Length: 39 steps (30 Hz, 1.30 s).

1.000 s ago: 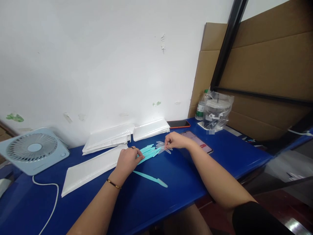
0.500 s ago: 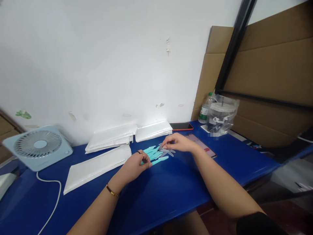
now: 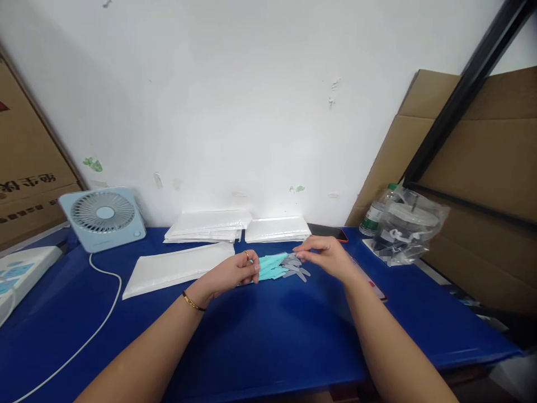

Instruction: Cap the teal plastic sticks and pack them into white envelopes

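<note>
A loose pile of slim teal pieces (image 3: 272, 272) lies on the blue table in front of me, with flat grey strips (image 3: 298, 271) fanned out at its right side. My left hand (image 3: 235, 273), wearing a ring and a bracelet, is closed in a pinch at the left end of a slim teal piece (image 3: 274, 259) above the pile. At the right, my right hand (image 3: 323, 256) pinches the tip of a grey strip (image 3: 292, 256) in line with that teal piece. Whether the two are joined I cannot tell.
White padded envelopes (image 3: 180, 267) lie behind and left of the pile, with two stacks along the wall. A light blue fan (image 3: 103, 215) and its white cable stand left. Phones (image 3: 329, 232), a bottle (image 3: 373, 215) and a bagged cup (image 3: 405, 226) are on the right.
The view has swung left, so everything sits further right. My left hand has lifted a teal piece over the pile. My right hand stays pinched near the grey strips.
</note>
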{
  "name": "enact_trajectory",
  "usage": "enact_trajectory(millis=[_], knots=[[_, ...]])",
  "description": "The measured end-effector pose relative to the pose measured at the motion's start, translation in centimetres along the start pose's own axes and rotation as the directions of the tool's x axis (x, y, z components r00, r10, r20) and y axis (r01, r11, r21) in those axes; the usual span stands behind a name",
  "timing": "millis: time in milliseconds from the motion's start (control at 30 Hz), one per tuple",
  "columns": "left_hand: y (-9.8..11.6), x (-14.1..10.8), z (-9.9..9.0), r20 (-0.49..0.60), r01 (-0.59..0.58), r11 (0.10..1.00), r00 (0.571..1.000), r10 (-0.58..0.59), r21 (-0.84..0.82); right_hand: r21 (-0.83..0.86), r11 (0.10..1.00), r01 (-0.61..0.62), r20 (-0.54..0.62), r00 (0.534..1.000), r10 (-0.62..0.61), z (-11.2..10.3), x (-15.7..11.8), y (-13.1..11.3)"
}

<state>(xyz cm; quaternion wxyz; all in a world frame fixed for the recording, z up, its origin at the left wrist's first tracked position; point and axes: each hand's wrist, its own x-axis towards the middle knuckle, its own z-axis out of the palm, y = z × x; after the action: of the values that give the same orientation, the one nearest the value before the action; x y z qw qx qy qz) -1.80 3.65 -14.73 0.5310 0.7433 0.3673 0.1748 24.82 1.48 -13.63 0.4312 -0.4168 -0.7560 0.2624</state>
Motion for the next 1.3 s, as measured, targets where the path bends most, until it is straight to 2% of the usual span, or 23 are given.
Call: enact_trajectory(millis=[67,133,267,367,533,667,867,1067,1300], knots=[[-0.3,0.2,-0.4,-0.176,-0.034,0.989,0.983,0.059,0.143,0.044,0.996,-0.072,-0.09,0.993,0.076,-0.4,0.1,0.5],[-0.7,0.5,-0.7,-0.305,-0.031,0.953,0.944,0.127,0.301,0.11,0.984,-0.142,-0.11,0.982,0.154,-0.3,0.3,1.0],[-1.2,1.2,-0.9,-0.411,0.009,0.824,0.869,0.274,0.566,0.264,0.941,-0.21,-0.066,0.97,0.235,1.2,0.8,1.5],[-1.4,1.4,-0.8,-0.414,0.01,0.76,0.843,0.343,0.649,0.374,0.9,-0.222,-0.062,0.963,0.263,2.4,1.0,1.8],[-1.6,1.5,-0.8,-0.416,0.031,0.753,0.849,0.327,0.657,0.463,0.842,-0.278,-0.034,0.943,0.33,3.1,1.1,2.3],[-1.6,1.5,-0.8,-0.412,0.021,0.76,0.85,0.328,0.649,0.464,0.851,-0.248,-0.082,0.944,0.32,3.6,1.1,2.4],[-1.3,1.4,-0.7,-0.403,0.028,0.759,0.86,0.314,0.651,0.439,0.864,-0.246,-0.052,0.953,0.298,4.4,1.2,2.2],[-1.4,1.4,-0.8,-0.348,-0.007,0.776,0.891,0.291,0.631,0.431,0.888,-0.158,-0.149,0.959,0.242,3.7,1.0,2.4],[-1.6,1.4,-0.9,-0.313,-0.036,0.759,0.898,0.311,0.65,0.392,0.901,-0.186,-0.099,0.965,0.242,3.4,0.8,2.6]])
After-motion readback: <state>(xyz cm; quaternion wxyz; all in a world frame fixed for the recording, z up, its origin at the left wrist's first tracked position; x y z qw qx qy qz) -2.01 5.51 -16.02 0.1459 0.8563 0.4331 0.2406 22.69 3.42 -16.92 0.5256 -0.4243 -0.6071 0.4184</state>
